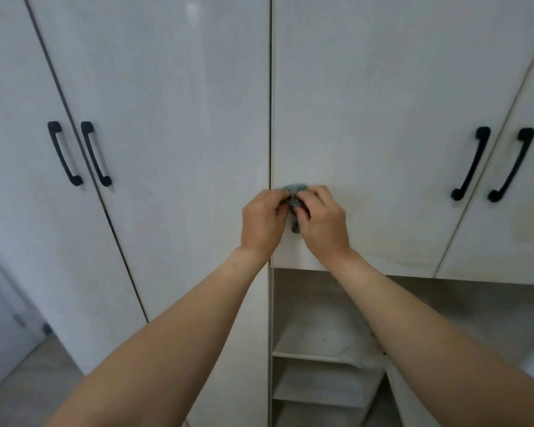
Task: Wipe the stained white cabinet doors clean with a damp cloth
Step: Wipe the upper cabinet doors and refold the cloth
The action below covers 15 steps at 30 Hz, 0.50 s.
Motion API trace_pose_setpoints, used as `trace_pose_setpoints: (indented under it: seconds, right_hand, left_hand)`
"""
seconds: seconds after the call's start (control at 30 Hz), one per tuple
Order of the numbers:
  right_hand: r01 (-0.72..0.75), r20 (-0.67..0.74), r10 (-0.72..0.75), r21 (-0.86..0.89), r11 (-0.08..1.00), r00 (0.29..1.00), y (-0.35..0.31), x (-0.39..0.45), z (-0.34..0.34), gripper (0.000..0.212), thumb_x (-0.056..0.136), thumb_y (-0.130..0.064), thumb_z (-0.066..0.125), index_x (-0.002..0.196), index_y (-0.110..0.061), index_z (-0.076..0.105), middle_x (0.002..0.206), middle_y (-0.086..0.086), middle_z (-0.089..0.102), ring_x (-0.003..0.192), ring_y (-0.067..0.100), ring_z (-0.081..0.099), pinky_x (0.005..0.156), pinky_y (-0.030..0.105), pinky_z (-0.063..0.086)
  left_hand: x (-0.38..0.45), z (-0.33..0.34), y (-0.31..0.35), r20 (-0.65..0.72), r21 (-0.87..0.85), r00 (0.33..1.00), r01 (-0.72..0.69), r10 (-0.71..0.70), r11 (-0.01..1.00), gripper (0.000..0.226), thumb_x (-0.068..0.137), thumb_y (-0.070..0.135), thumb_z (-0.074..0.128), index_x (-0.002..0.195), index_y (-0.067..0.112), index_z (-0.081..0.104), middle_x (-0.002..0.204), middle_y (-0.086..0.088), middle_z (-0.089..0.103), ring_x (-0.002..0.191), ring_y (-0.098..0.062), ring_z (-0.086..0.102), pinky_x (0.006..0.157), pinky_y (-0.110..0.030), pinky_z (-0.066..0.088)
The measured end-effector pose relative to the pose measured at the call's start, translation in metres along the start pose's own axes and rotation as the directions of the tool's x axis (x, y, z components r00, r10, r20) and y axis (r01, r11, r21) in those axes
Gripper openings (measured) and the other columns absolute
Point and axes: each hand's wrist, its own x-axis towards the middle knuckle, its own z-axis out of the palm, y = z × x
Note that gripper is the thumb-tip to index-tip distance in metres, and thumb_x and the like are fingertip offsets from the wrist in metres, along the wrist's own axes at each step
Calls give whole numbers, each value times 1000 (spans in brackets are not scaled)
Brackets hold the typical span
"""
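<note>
A small grey-green cloth [294,189] is bunched up between both hands in front of the white cabinet doors. My left hand [261,223] pinches its left side and my right hand [321,221] grips its right side, with a strip of cloth hanging down between them. The hands are held close to the lower left corner of a short upper door [367,118], right beside the seam with a tall door [173,134]. Faint yellowish stains [392,229] show on the lower part of the short door and on the door to its right [518,232].
Black bar handles sit in pairs at the left [64,154] and at the right [472,163]. Below the short doors are open shelves [318,355]. Wood floor [28,383] and another door lie at lower left.
</note>
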Motion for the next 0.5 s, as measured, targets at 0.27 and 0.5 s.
trace_pose_setpoints:
  seconds: [0.27,0.5]
  right_hand:
    - [-73,-180,68,-17,997,981,-13,18,17,11,92,-6,61,94,0,71,93,11,61,77,20,60,66,33,54]
    - [-238,37,239,-12,971,970,-11,-97,54,8,90,-5,63,90,0,70,93,10,59,73,21,59,60,40,54]
  left_hand:
    - [19,-2,3,-105,-128,991,66,-79,990,22,86,1,63,100,13,75,90,-1,67,79,-11,62,74,-17,49]
    - [-75,21,-43,169,-88,941,310,-293,947,23,82,-2,63,97,12,74,93,-4,70,86,-19,64,84,-38,54]
